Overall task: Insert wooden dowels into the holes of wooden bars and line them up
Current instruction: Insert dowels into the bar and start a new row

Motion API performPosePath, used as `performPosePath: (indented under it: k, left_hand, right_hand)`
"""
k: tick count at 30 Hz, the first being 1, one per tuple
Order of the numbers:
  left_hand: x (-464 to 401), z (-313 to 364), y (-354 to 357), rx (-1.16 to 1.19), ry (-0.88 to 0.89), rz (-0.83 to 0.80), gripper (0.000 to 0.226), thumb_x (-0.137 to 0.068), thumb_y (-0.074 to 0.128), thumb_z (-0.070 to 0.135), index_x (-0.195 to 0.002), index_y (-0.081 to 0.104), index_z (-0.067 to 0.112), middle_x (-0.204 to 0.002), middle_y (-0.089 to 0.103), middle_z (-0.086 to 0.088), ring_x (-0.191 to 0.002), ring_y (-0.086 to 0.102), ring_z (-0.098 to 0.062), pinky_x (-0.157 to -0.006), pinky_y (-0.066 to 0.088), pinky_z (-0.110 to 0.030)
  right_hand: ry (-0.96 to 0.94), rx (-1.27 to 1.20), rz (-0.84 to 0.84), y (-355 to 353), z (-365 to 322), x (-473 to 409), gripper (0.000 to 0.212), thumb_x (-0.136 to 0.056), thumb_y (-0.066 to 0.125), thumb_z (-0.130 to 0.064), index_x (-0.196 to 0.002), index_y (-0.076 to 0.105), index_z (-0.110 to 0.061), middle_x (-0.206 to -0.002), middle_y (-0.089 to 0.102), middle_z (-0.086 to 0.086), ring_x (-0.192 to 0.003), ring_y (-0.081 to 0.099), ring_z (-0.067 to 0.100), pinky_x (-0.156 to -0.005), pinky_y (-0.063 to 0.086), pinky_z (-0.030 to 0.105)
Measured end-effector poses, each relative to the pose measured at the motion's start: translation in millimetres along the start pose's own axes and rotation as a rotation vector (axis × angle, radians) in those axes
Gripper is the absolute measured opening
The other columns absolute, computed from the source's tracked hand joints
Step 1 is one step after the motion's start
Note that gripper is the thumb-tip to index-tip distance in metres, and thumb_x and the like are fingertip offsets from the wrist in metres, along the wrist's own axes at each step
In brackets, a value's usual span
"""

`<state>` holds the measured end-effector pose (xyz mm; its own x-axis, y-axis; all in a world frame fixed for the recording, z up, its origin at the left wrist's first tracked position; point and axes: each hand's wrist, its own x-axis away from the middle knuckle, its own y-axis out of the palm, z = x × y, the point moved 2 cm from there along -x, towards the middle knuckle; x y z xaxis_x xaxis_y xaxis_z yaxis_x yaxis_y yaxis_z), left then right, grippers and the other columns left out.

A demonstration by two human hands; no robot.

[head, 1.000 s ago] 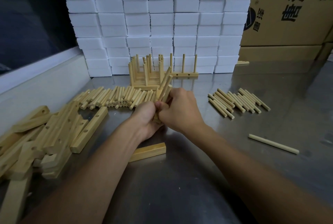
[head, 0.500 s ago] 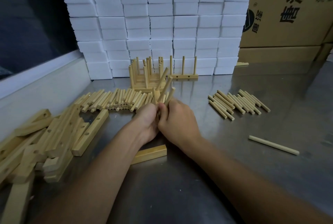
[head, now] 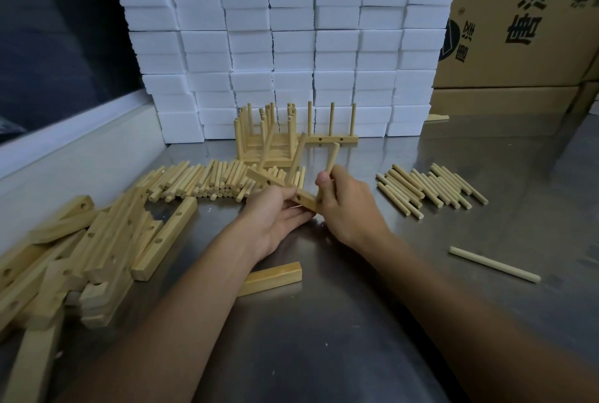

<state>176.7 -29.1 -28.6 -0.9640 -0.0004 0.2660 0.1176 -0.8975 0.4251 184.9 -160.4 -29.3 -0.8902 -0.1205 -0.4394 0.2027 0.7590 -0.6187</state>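
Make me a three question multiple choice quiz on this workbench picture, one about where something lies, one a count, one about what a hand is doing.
1. Where does the single loose dowel lie?
A. Right of the arms, alone on the table
B. On the bar pile
C. Against the foam blocks

2. How many dowels stand in the bar at the back right of the cluster?
A. One
B. Three
C. Six

3. What is the right hand doing?
A. Resting flat on the table
B. Pinching a dowel at the held bar
C. Lifting a cardboard box

Answers: 1 A, it lies by itself on the steel at the right. 2 B, three upright dowels show against the foam. 3 B, thumb and fingers close round the dowel while the left hand holds the bar.
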Motion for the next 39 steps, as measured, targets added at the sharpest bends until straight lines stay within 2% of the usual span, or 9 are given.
performPosePath:
  k: [4, 8, 13, 16, 21, 26, 29, 35, 39]
  left_hand:
    - [1, 3, -3, 0.052, 0.049, 0.026, 0.03, -0.101, 0.044, -0.001, -0.13, 0.047, -0.007, -0.112, 0.066, -0.027, -0.092, 0.071, -0.03, -0.066, 0.062, -0.034]
    - [-2, -1, -2, -0.035, 0.072, 0.061, 0.032, -0.099, 0.052, 0.0, -0.129, 0.048, -0.008, -0.111, 0.066, -0.028, -0.092, 0.071, -0.032, -0.069, 0.062, -0.034]
    - [-4, 0, -1, -0.137, 0.12, 0.152, 0.016, -0.097, 0.057, 0.005, -0.111, 0.055, -0.003, -0.096, 0.065, -0.024, -0.075, 0.072, -0.031, -0.063, 0.061, -0.035]
    - [-3, 3, -6, -0.451, 0.283, 0.328, 0.01, -0.092, 0.051, 0.003, -0.097, 0.054, 0.011, -0.079, 0.065, -0.013, -0.048, 0.065, -0.022, -0.046, 0.053, -0.028]
    - [-1, 4, -10, -0.997, 0.496, 0.408, 0.013, -0.087, 0.054, 0.012, -0.082, 0.055, 0.024, -0.072, 0.061, -0.002, -0.062, 0.058, -0.018, -0.052, 0.039, -0.026]
    - [-5, -2, -8, -1.148, 0.459, 0.356, 0.012, -0.087, 0.056, 0.016, -0.081, 0.058, 0.027, -0.07, 0.065, 0.003, -0.068, 0.062, -0.016, -0.054, 0.038, -0.026]
    - [-7, -4, -8, -1.249, 0.465, 0.33, 0.011, -0.086, 0.056, 0.02, -0.08, 0.057, 0.03, -0.071, 0.065, 0.007, -0.074, 0.062, -0.014, -0.057, 0.039, -0.027]
    - [-9, -7, -3, -1.482, 0.574, 0.259, 0.007, -0.088, 0.054, 0.024, -0.083, 0.052, 0.028, -0.074, 0.06, 0.009, -0.08, 0.057, -0.017, -0.063, 0.041, -0.033]
    - [-10, -8, -1, -1.512, 0.596, 0.256, 0.005, -0.09, 0.053, 0.027, -0.086, 0.052, 0.03, -0.076, 0.058, 0.01, -0.077, 0.055, -0.015, -0.063, 0.038, -0.033]
  right_hand:
    - [0.006, -0.021, -0.089, -1, 8, -6, 0.021, -0.096, 0.061, -0.036, -0.095, 0.066, -0.016, -0.086, 0.067, -0.004, -0.082, 0.063, 0.011, -0.074, 0.053, 0.028]
    - [0.074, -0.048, -0.095, -2, 16, -11, 0.003, -0.094, 0.067, -0.024, -0.092, 0.067, -0.022, -0.084, 0.065, -0.011, -0.08, 0.061, 0.003, -0.067, 0.044, 0.015]
    - [0.177, 0.003, 0.021, -22, 28, -20, 0.005, -0.093, 0.067, -0.021, -0.091, 0.07, -0.018, -0.084, 0.068, -0.002, -0.079, 0.062, 0.012, -0.068, 0.049, 0.027]
    - [0.223, 0.098, 0.107, -40, 42, -22, 0.01, -0.094, 0.067, -0.023, -0.087, 0.069, -0.015, -0.078, 0.066, 0.0, -0.073, 0.061, 0.018, -0.06, 0.046, 0.029]
    - [0.278, 0.266, 0.218, -57, 59, -25, 0.019, -0.094, 0.066, -0.025, -0.085, 0.067, -0.008, -0.071, 0.063, 0.004, -0.067, 0.059, 0.023, -0.06, 0.048, 0.035]
    - [0.309, 0.358, 0.238, -54, 61, -41, 0.02, -0.093, 0.067, -0.026, -0.086, 0.07, -0.007, -0.074, 0.065, 0.007, -0.067, 0.06, 0.024, -0.059, 0.046, 0.03]
    - [0.342, 0.374, 0.173, -47, 63, -56, 0.02, -0.093, 0.066, -0.028, -0.092, 0.069, -0.008, -0.082, 0.067, 0.008, -0.076, 0.063, 0.027, -0.072, 0.056, 0.039]
    - [0.352, 0.6, 0.082, -39, 75, -100, 0.018, -0.095, 0.063, -0.03, -0.092, 0.056, -0.013, -0.081, 0.056, 0.004, -0.086, 0.058, 0.028, -0.087, 0.048, 0.042]
    - [0.357, 0.544, 0.004, -30, 91, -131, 0.009, -0.096, 0.06, -0.02, -0.099, 0.056, -0.012, -0.096, 0.063, 0.009, -0.091, 0.059, 0.028, -0.092, 0.048, 0.044]
